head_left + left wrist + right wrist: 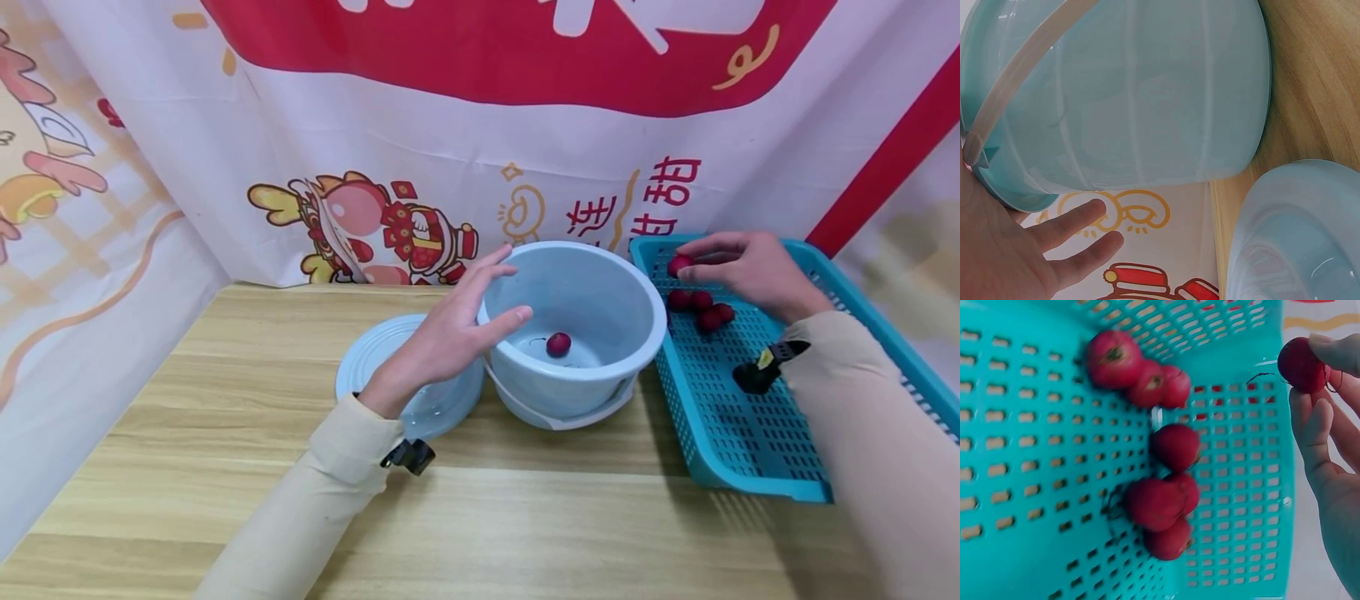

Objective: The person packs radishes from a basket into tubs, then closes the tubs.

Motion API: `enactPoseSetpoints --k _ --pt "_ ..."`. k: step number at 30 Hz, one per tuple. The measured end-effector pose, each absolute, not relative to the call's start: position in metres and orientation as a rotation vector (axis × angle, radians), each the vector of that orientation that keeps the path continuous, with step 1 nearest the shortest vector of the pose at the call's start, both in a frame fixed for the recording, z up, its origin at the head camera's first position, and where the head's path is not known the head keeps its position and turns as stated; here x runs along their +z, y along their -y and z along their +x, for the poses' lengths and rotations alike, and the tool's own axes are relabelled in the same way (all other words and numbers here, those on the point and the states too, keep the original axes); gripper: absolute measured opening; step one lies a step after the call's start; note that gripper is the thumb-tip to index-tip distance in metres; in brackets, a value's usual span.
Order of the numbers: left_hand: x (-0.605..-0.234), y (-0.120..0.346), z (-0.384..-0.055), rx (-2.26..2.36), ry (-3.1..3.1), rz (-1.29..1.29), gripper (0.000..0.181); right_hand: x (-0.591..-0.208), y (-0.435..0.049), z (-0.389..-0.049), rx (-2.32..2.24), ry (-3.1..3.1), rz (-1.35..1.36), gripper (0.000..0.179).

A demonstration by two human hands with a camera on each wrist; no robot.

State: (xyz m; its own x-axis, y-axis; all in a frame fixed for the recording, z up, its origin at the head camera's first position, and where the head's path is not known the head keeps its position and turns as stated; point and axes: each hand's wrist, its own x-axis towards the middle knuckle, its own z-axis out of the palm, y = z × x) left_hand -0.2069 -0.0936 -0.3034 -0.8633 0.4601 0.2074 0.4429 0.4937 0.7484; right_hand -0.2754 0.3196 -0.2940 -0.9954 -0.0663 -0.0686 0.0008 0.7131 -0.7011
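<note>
A light blue bucket [573,392] stands upright with one red radish [558,344] on its inside floor. My left hand [450,323] is at the bucket's left rim, fingers extended and thumb over the opening; whether it touches the rim I cannot tell. In the left wrist view its fingers [1079,240] lie beside the bucket wall. My right hand [757,271] pinches another radish [1301,364], thin root trailing, between thumb and fingers above the teal basket [701,442]. Several more radishes [1154,503] lie at the basket's far end.
A round light blue lid [360,367] lies on the wooden table [225,450], left of the bucket and partly under my left arm. The bucket's handle [1025,62] hangs down its side. A printed cloth [420,108] hangs behind the table.
</note>
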Motion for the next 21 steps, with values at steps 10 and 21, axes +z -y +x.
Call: enactPoseSetpoints --k 10,21 --pt "-0.302 0.094 -0.207 1.336 -2.708 0.814 0.072 -0.279 -0.299 -0.263 -1.312 -2.877 -0.088 0.072" --pt "-0.303 0.093 -0.206 1.342 -2.698 0.807 0.072 -0.269 -0.277 -0.251 -1.527 -2.868 -0.234 0.060"
